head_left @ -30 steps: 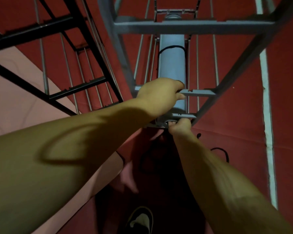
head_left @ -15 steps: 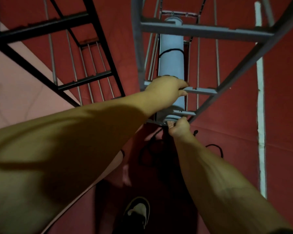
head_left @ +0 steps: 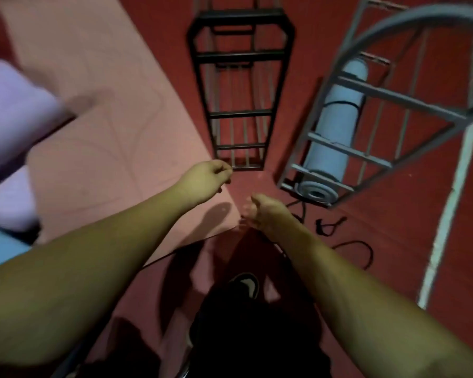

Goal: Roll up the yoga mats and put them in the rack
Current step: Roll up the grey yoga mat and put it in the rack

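A dark red floor (head_left: 393,241) fills the dim room, crossed by a white painted line (head_left: 445,222) on its right side; hard shadows fall across it.

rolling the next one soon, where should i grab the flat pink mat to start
Judging by its pose, take the pink mat at its near corner edge by the left hand, coming from above with fingers curled under. It lies flat and unrolled, that edge is free, and both hands are empty.
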Demonstrator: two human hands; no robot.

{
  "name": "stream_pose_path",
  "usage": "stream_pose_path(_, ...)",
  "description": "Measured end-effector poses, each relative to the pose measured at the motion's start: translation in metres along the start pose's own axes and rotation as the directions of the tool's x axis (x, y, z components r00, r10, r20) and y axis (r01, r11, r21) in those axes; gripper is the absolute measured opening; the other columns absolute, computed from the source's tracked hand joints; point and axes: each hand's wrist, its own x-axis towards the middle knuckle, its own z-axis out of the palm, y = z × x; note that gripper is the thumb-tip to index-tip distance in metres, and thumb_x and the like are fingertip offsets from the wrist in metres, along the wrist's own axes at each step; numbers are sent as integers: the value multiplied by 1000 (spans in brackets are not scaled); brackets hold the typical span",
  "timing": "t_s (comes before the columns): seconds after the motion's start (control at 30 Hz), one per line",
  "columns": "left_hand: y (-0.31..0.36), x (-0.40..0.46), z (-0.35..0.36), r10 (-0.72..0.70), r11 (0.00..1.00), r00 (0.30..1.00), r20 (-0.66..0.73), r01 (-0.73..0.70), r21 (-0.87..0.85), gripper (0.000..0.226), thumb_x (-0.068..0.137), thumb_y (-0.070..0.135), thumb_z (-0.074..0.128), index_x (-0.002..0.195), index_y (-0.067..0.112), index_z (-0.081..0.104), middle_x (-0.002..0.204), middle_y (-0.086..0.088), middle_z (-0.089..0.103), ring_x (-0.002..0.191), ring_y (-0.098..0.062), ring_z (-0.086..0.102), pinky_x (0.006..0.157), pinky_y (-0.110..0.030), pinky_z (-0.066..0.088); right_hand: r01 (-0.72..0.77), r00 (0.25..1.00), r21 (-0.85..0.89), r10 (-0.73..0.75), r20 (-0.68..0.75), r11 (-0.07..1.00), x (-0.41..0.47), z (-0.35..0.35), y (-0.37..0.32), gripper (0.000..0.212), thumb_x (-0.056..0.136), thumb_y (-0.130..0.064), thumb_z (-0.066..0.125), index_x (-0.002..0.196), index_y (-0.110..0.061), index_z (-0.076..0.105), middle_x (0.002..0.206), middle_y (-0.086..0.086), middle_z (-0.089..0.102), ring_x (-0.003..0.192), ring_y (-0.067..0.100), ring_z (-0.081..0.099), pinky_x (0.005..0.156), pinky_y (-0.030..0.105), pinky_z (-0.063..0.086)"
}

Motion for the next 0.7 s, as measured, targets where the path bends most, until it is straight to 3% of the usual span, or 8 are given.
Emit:
stream_pose_path(0.07,-31,-37,-30,-106,993,993,-59,103,-52,20,100,24,50,105,12,66,98,-3,73,77,-26,67,83,-44,56,124,984,-239,-88,154,963,-42,58,-17,19,101,-31,46,93,-19,60,79,-1,63,64,13,55,64,32,41)
stream_pose_path(0.13,-59,-73,-57,-194,978,974,-117,182,-106,20,100,23,50,105,12,65,98,-5,73,74,-24,65,80,-40,56,277,942,-487,-135,307,828,-79,106,-27,17,100,-30,47,99,-20,61,84,-3,65,68,11,58,62,26,40)
stream_pose_path(0.23,-115,-142,-98,-306,951,939,-156,293,-98,19,100,27,50,102,15,64,98,-3,72,71,-22,63,65,-26,47,465,865,-726,-84,495,506,-117,180,-17,20,99,-28,48,107,-16,62,93,1,67,72,12,60,66,28,42)
stream_pose_path(0.3,-151,-187,-122,-344,938,923,-170,344,-34,19,101,30,48,99,17,63,97,-1,72,70,-20,63,61,-22,43,549,825,-795,-11,566,259,-133,222,-5,22,99,-28,47,106,-12,62,95,2,68,73,13,62,67,28,45)
stream_pose_path(0.4,-215,-270,-164,-418,902,887,-197,430,24,23,101,31,48,100,15,64,99,0,72,73,-19,64,73,-25,49,614,788,-785,111,606,-77,-152,294,26,26,100,-25,47,103,-6,64,98,4,70,82,19,67,70,28,49)
stream_pose_path(0.53,-307,-360,-208,-532,840,805,-262,542,-39,26,101,32,48,106,15,67,108,0,72,86,-20,65,82,-28,49,623,754,-602,177,633,-499,-163,378,76,32,99,-29,48,112,-5,66,116,16,68,108,30,62,85,30,45)
stream_pose_path(0.6,-340,-387,-220,-573,812,758,-312,577,-90,30,102,32,46,111,11,66,111,-3,68,96,-22,62,87,-30,47,588,756,-536,177,630,-606,-157,400,97,36,101,-32,46,122,-7,61,129,17,61,116,30,57,87,29,42)
stream_pose_path(0.7,-406,-432,-235,-633,765,647,-424,608,-213,30,103,31,46,107,9,66,109,-9,67,100,-28,60,86,-34,47,579,753,-490,197,628,-652,-144,453,141,35,100,-32,48,123,-10,61,133,14,60,117,29,57,90,29,42)
